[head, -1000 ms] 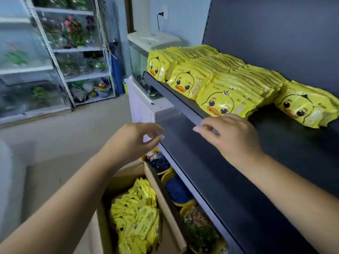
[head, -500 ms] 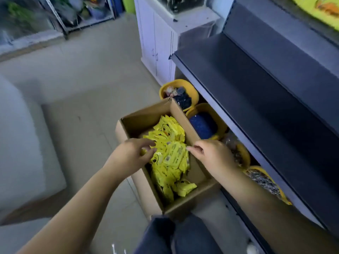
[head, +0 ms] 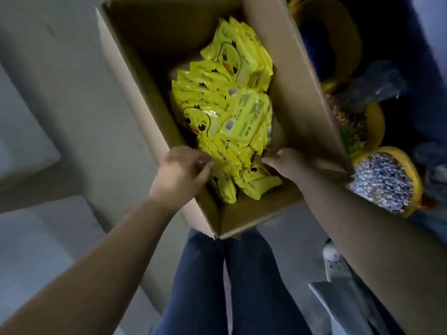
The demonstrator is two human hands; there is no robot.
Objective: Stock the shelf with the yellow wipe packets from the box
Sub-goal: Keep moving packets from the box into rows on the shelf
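An open cardboard box (head: pixel 135 93) stands on the floor in front of my legs. Several yellow wipe packets (head: pixel 227 112) with a duck face lie heaped inside it. My left hand (head: pixel 181 171) is at the near left of the heap, its fingers curled onto the packets' edge. At the near right, my right hand (head: pixel 289 164) reaches in with its thumb against a packet (head: pixel 258 182); its fingers are hidden down among the packets. The stocked shelf is out of view.
Yellow bowls of small goods (head: pixel 384 182) sit on the floor right of the box, under a dark shelf unit (head: pixel 420 56). Grey floor (head: pixel 60 105) lies to the left. My blue-trousered legs (head: pixel 229 286) stand just behind the box.
My view dropped from the shelf to the box. Both hands came down from the shelf edge and moved into the near end of the packet heap.
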